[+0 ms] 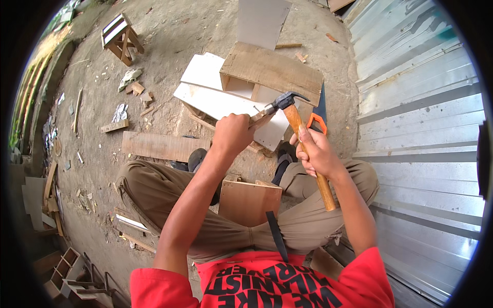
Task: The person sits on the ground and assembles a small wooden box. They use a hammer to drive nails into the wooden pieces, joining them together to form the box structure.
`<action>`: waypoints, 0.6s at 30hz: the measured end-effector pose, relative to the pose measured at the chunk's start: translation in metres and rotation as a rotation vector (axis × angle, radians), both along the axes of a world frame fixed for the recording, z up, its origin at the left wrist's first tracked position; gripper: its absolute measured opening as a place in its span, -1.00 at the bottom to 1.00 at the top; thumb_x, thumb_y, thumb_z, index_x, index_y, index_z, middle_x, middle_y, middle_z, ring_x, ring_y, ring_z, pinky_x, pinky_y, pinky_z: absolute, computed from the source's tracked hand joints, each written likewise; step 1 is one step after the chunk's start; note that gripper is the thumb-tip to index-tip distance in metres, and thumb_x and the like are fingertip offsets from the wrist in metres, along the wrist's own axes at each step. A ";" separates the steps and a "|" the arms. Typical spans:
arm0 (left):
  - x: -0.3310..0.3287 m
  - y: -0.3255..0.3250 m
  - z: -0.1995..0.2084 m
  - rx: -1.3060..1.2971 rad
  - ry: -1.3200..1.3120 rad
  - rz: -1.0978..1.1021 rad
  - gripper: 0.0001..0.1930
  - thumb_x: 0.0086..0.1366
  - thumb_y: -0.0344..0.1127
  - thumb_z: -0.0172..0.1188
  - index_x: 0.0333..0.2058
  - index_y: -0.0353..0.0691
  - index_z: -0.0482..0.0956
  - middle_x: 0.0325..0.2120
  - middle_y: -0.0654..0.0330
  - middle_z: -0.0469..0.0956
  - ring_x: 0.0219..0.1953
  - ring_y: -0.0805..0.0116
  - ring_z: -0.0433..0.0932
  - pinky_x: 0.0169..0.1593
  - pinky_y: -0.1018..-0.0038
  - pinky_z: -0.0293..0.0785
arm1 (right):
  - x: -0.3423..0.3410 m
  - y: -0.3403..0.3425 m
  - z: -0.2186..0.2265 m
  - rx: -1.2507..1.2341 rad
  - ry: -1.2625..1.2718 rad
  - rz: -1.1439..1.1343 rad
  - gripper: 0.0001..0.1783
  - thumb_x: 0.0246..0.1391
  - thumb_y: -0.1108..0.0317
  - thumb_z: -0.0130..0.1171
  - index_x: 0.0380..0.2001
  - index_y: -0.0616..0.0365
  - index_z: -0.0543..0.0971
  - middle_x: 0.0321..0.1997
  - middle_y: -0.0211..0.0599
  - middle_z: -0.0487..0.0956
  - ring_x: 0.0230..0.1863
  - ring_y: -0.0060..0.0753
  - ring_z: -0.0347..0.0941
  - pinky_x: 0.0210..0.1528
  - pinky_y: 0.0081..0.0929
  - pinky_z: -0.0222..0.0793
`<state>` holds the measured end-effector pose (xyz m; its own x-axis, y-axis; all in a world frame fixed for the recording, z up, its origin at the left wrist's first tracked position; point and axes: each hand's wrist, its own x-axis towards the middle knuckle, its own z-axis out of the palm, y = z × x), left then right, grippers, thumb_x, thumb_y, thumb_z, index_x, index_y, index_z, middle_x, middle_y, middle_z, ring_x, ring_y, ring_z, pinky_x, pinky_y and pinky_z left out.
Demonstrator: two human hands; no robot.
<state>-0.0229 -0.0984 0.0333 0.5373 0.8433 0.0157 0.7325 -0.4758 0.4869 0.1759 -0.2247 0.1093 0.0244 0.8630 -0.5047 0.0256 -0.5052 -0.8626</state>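
Bare, grey-brown ground (169,31) spreads around us, littered with offcuts, as we sit with a corrugated metal wall (405,110) on our right. Our left hand (233,134) is curled into a fist around a short wooden piece (261,119), held out over the work. Our right hand (319,152) wraps the handle of a claw hammer (294,118) partway along, thumb lying on the wood; its striking face sits right by the piece's far end, though we cannot tell whether they touch. For good control, we would keep the left knuckles well back from that face, brace the piece firmly and strike squarely, with short, light taps. Just beyond lie a white panel (218,100) and a wooden box (277,71), with an orange-handled tool (322,121) beside them. Between our thighs stands a brown board (249,203); farther off, at upper left, is a small stool (122,37).
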 end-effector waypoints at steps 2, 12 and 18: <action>-0.006 -0.001 0.001 -0.028 0.017 0.043 -0.58 0.17 -0.02 0.26 -0.49 -0.37 0.62 -0.57 -0.19 0.59 -0.45 -0.16 0.62 -0.33 0.11 0.54 | 0.005 -0.004 0.008 -0.007 0.080 -0.087 -0.48 0.42 -0.10 -0.18 -0.25 0.22 0.39 -0.65 -0.50 0.27 -0.84 -0.73 0.09 -0.83 -0.62 0.10; -0.001 -0.002 0.002 0.007 -0.001 -0.006 -0.61 0.16 -0.06 0.27 -0.49 -0.38 0.63 -0.58 -0.15 0.59 -0.45 -0.14 0.63 -0.33 0.11 0.54 | -0.001 0.004 0.012 0.171 0.062 -0.283 -0.48 0.43 -0.08 -0.20 -0.27 0.23 0.39 -0.65 -0.50 0.28 -0.83 -0.75 0.10 -0.82 -0.64 0.11; -0.003 0.002 0.001 -0.015 0.013 -0.002 -0.62 0.14 -0.06 0.27 -0.49 -0.36 0.64 -0.58 -0.15 0.59 -0.46 -0.14 0.62 -0.32 0.10 0.55 | -0.006 -0.006 0.002 0.070 0.045 -0.162 -0.48 0.43 -0.09 -0.23 -0.27 0.21 0.38 -0.64 -0.50 0.27 -0.83 -0.75 0.10 -0.84 -0.64 0.10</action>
<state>-0.0262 -0.0962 0.0344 0.5387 0.8425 -0.0037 0.7383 -0.4699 0.4839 0.1698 -0.2310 0.1113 0.1441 0.8827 -0.4473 -0.0908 -0.4383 -0.8942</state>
